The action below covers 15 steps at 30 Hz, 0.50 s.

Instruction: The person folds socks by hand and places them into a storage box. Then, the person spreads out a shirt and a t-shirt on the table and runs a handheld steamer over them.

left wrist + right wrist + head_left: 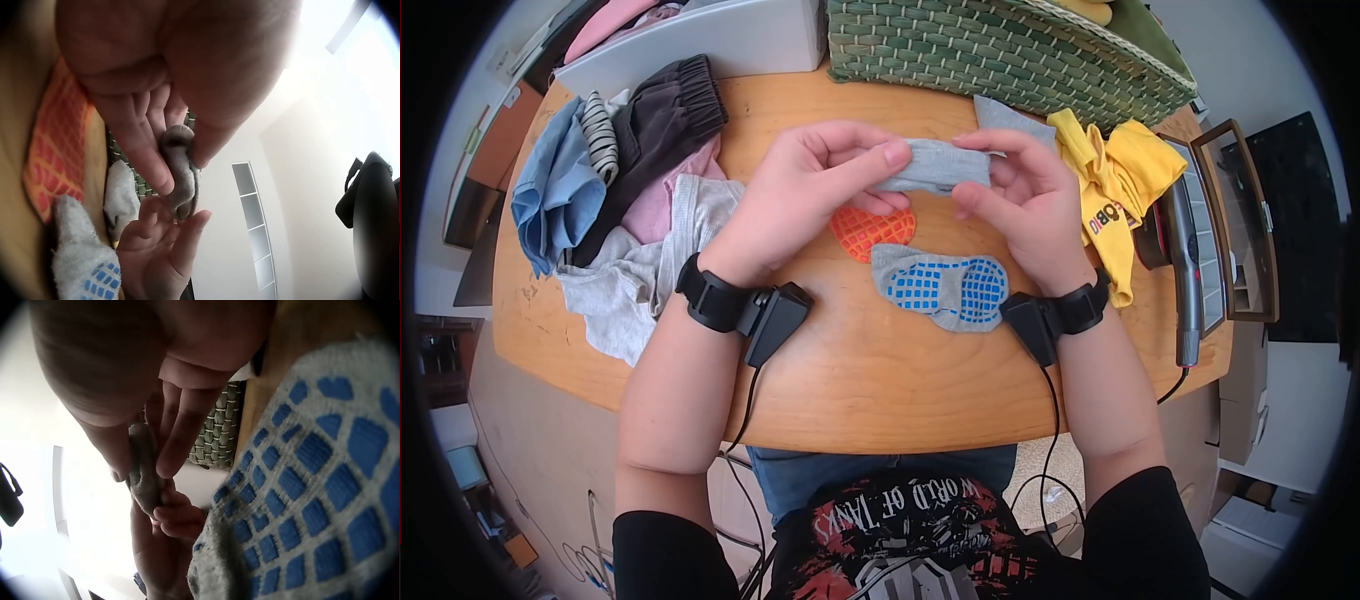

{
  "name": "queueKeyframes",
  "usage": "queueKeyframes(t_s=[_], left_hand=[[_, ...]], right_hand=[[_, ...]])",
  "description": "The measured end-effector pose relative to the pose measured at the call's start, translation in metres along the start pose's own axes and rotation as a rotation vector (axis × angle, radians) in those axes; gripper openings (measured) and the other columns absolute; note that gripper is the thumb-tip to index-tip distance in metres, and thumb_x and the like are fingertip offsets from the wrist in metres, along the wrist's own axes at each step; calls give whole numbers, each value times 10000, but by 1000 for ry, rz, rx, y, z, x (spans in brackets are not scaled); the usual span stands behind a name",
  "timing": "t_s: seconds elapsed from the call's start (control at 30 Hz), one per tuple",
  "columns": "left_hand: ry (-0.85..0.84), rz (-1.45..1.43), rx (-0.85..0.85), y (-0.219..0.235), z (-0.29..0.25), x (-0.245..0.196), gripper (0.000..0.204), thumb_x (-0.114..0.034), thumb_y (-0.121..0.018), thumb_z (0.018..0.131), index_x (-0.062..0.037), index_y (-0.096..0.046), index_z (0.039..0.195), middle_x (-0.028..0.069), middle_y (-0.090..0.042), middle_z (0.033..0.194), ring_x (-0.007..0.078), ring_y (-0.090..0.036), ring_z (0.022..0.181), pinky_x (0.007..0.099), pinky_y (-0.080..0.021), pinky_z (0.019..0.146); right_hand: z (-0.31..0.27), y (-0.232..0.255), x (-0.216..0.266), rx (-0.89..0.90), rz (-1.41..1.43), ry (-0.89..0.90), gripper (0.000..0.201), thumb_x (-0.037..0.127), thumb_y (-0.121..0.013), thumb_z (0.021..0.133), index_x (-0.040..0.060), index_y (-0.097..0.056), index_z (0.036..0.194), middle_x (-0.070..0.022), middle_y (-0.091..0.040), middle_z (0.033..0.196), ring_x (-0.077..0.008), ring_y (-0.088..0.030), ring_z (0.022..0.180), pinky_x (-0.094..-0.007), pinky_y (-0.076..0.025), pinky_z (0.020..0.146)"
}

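A folded grey sock (940, 165) is held up over the table between both hands. My left hand (805, 190) pinches its left end, thumb on top and fingers beneath. At the other end, my right hand (1040, 200) grips it between thumb and fingers. In the left wrist view the sock (182, 169) shows as a doubled-over roll. Below the hands lies a grey sock with blue grip squares (945, 287), sole up. Beside that, partly hidden by the left hand, is an orange sock-like piece with a red grid (875, 233).
Folded clothes (660, 200) are piled at the left of the wooden table (880, 390). A white bin (730, 45) and green woven basket (990, 60) stand at the back. To the right are a yellow garment (1115, 190), grey cloth (1012, 118) and a dark corded appliance (1187, 270).
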<state>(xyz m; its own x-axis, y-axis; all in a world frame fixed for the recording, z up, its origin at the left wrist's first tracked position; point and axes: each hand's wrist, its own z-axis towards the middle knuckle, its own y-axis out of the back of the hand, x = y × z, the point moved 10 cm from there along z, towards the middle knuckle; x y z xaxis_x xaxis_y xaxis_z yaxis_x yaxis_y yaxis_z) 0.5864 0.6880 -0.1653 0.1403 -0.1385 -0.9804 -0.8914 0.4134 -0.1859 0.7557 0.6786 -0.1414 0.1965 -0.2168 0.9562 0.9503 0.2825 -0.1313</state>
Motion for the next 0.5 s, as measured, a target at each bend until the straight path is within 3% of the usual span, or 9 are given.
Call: queueKeyframes(t_s=[0.1,0.17,0.27,0.4,0.5], left_hand=[[-8,-35,-6,-3,1,1,308,-111,-711,958,33,-658,1226,87,-725,1068,116,-695,952,241,-575,811],[-231,86,17,-10,0,-13,329,-41,-723,932,35,-643,1242,86,-709,1131,123,-683,1016,255,-570,882],[-153,114,52,-12,0,-8,347,8,-731,909,37,-640,1242,80,-699,1157,126,-673,1052,267,-558,933],[-146,161,46,-10,1,-4,318,-15,-726,921,40,-644,1223,79,-703,1141,123,-674,1041,266,-557,925],[-176,94,19,-9,0,-6,296,-63,-740,912,50,-673,1178,59,-718,1042,81,-677,934,223,-563,814]], right_hand=[[0,3,-8,34,-50,-75,334,12,-721,925,-30,-628,1244,-95,-720,1090,-124,-699,921,-259,-590,747],[0,3,-12,24,-48,-119,337,13,-724,923,-31,-630,1243,-96,-719,1091,-121,-699,924,-254,-591,750],[1,3,-14,-5,-20,-137,324,20,-730,921,-41,-635,1225,-104,-726,1065,-125,-706,918,-247,-595,756],[-1,5,-20,22,-37,-144,285,32,-724,931,-41,-640,1194,-108,-730,1046,-133,-713,902,-247,-595,740],[-2,5,-24,38,-7,-179,278,33,-719,935,-38,-635,1190,-110,-724,1057,-133,-710,902,-247,-593,732]])
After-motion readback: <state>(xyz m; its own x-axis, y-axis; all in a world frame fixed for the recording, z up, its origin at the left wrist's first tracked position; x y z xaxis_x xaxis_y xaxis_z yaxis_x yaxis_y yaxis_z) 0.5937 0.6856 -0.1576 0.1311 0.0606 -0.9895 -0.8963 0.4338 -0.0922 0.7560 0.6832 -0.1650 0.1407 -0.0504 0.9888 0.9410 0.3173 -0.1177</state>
